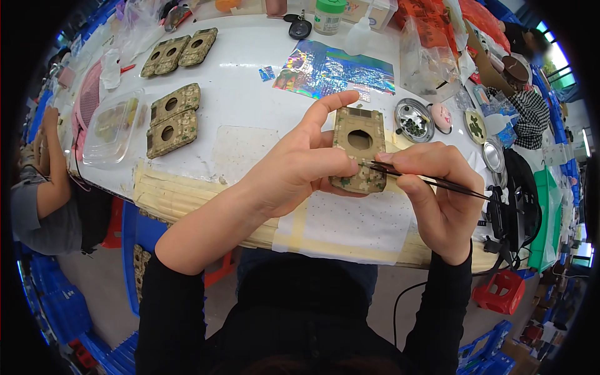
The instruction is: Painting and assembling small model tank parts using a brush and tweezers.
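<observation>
Head view: worker's hands mid-table, over white sheet (350, 219).
L hand (294, 165): camo hull (362, 155) pinched, thumb on near L top, other fingers at L edge & underneath; index extended past far L corner.
R hand (450, 206): dk tweezers (437, 182) held btwn thumb & fingers; tips over camo hull, just R of L thumb tip; contact can't tell.
Metal dish (409, 139): dk bits inside, R of camo hull.

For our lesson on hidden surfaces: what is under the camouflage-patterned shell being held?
Fingers of the left hand go under the camouflage-patterned shell, partly showing at its left edge. The rest of them, and the shell's underside, are covered and cannot be seen.
</observation>
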`<action>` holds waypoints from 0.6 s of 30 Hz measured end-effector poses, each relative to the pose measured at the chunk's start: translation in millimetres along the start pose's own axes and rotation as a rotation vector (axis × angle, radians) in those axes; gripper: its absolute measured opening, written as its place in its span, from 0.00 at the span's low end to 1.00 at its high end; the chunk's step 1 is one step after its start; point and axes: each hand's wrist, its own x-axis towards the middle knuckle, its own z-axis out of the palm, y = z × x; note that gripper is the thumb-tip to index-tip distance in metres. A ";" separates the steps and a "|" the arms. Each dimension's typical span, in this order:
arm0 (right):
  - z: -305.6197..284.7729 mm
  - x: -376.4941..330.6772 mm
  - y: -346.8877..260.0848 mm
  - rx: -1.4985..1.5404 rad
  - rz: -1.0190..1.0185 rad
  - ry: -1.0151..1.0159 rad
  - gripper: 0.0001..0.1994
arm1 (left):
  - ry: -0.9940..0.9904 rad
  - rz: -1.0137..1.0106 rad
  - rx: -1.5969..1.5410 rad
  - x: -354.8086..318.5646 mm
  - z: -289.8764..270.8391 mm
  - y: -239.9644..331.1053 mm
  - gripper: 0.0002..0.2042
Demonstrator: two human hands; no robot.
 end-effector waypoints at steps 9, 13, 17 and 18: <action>3.8 1.5 -4.1 -0.044 -0.021 -0.022 0.08 | 0.030 0.012 0.065 1.5 -2.4 -1.3 0.43; 5.1 1.1 -6.3 -0.053 -0.004 -0.034 0.08 | 0.032 0.030 0.067 2.2 -2.1 -2.1 0.43; 6.5 1.3 -5.4 -0.057 -0.023 -0.031 0.08 | 0.035 0.042 0.070 1.8 -1.4 -1.9 0.43; 6.7 1.3 -5.6 -0.052 -0.021 -0.029 0.08 | 0.032 0.040 0.067 1.6 -1.2 -1.7 0.43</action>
